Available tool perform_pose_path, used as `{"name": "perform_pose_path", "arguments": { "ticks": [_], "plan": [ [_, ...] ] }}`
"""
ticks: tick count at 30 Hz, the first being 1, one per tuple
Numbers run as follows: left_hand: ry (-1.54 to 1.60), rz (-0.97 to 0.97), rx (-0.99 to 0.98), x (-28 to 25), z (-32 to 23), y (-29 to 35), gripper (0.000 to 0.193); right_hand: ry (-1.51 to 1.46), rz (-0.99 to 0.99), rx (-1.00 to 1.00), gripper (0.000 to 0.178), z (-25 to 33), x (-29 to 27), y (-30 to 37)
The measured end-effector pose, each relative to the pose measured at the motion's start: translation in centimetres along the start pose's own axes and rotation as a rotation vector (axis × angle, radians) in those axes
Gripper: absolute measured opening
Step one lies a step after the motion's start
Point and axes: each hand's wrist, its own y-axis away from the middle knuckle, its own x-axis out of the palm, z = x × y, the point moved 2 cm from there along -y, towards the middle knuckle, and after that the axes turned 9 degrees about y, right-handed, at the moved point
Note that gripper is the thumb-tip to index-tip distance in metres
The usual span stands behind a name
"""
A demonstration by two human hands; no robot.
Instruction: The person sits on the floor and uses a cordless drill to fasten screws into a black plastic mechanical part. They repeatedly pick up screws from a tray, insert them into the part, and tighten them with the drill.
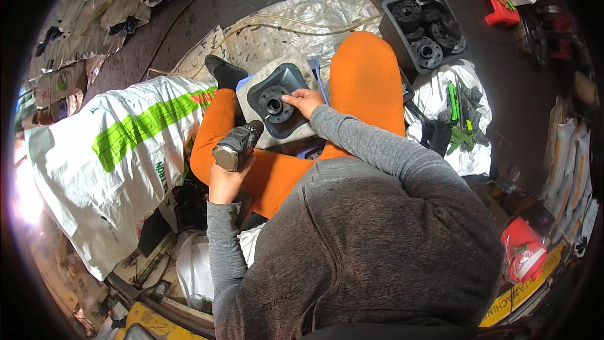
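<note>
A dark grey moulded part (293, 78) with four flared corners lies between my legs, a round black flange (274, 106) with a centre hole at its middle. My left hand (225, 184) is wrapped round the grip of a cordless drill (235, 146). The drill's chuck points up and right, its tip close to the flange's lower left; I cannot tell whether it touches. My right hand (306, 101) has its fingertips pressed together on the flange's right edge. Anything small between them is hidden.
A grey bin (458, 52) of black round flanges stands at the far right. Beside it a white sack (479, 151) carries green-handled tools and gloves. A big white sack (69, 176) lies left. A blue-handled tool (318, 75) lies beyond my right hand; a red item (500, 9) sits far right.
</note>
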Motion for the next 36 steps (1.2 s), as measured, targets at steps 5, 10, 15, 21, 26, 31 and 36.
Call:
{"name": "perform_pose_path", "arguments": {
  "ticks": [5, 10, 15, 21, 26, 31, 36],
  "plan": [
    [-0.029, 0.026, -0.050, -0.3, -1.0, 0.0, 0.032, -0.048, 0.154, 0.029, 0.037, 1.5, -0.7, 1.6],
    [-0.083, 0.017, 0.021, 0.3, -1.5, 2.0, 0.036, -0.234, 0.206, 0.035, 0.027, 2.3, -1.1, 4.4],
    [-0.036, -0.033, -0.053, 1.5, -0.7, 2.8, 0.034, -0.265, 0.189, 0.028, 0.024, 2.4, -0.8, 5.1],
    [0.009, -0.042, -0.120, 1.7, -0.4, 2.1, 0.029, -0.276, 0.187, 0.024, 0.024, 2.4, -1.0, 4.7],
    [-0.003, -0.025, -0.120, 2.0, -0.5, 1.6, 0.028, -0.257, 0.178, 0.054, 0.023, 2.0, -1.2, 4.6],
    [-0.038, -0.014, -0.061, 2.2, -0.9, 0.8, 0.029, -0.109, 0.144, 0.008, 0.029, 1.6, -1.1, 3.7],
    [-0.146, 0.038, -0.046, 1.8, -1.7, -1.1, 0.031, 0.117, 0.015, -0.063, 0.040, 1.7, -0.8, 1.3]
  ]
}}
